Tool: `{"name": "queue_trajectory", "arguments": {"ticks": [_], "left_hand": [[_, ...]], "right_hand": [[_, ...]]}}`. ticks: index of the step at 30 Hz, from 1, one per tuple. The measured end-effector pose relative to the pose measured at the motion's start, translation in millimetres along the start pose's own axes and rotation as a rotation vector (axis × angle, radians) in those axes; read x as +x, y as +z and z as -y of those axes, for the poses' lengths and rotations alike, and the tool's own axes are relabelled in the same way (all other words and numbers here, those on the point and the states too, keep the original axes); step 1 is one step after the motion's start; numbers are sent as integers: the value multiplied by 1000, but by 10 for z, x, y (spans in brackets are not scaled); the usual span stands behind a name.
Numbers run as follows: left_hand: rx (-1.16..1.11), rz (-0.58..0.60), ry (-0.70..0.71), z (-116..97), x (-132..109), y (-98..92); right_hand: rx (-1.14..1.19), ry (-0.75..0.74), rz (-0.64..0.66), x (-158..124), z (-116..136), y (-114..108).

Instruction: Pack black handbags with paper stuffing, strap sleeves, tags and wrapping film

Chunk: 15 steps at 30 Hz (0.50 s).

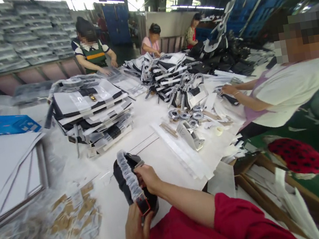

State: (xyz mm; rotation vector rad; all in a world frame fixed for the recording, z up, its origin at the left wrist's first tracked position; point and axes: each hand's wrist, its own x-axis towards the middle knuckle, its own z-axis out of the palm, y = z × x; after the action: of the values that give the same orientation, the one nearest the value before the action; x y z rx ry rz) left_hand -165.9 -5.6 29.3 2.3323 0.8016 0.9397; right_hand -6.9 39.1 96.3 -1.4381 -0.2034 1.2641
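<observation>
A black bag with a foam-wrapped handle stands on the white table just in front of me. My right hand is closed round the bag's upper right side, near the handle. My left hand grips the lower end of the wrapped handle, where a red and black fitting shows. My sleeves are red.
A stack of black and white bagged goods lies ahead. Paper tags are strewn at the left, a tape dispenser and tape rolls at the right. A person in white works at the right; other people stand at the far end. Cardboard boxes sit lower right.
</observation>
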Motion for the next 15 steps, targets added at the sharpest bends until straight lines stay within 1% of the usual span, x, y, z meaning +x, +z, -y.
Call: {"name": "queue_trajectory", "arguments": {"ticks": [2, 6, 7, 9, 11, 12, 14, 15], "left_hand": [[-17, 7, -15, -8, -55, -16], [-32, -18, -134, -42, -84, -41], [-32, -32, -179, -42, -77, -44], [-38, -45, -269, -41, -52, -52], [-47, -13, -355, -56, -13, -64], [-45, 13, -391, -73, 9, -75], [-6, 84, -465, -127, 61, -105], [31, 126, -510, -159, 90, -124]], "right_hand": [[75, 19, -107, -22, -15, -121], [-30, -123, -145, -58, -42, -410], [-49, -129, -172, -49, -59, -494], [-57, -85, -235, -14, -112, -683], [-63, -23, -263, 10, -185, -913], [-85, -16, -262, 7, -224, -1047], [-180, -68, -292, -34, -300, -1364], [-253, -110, -334, -70, -334, -1548]]}}
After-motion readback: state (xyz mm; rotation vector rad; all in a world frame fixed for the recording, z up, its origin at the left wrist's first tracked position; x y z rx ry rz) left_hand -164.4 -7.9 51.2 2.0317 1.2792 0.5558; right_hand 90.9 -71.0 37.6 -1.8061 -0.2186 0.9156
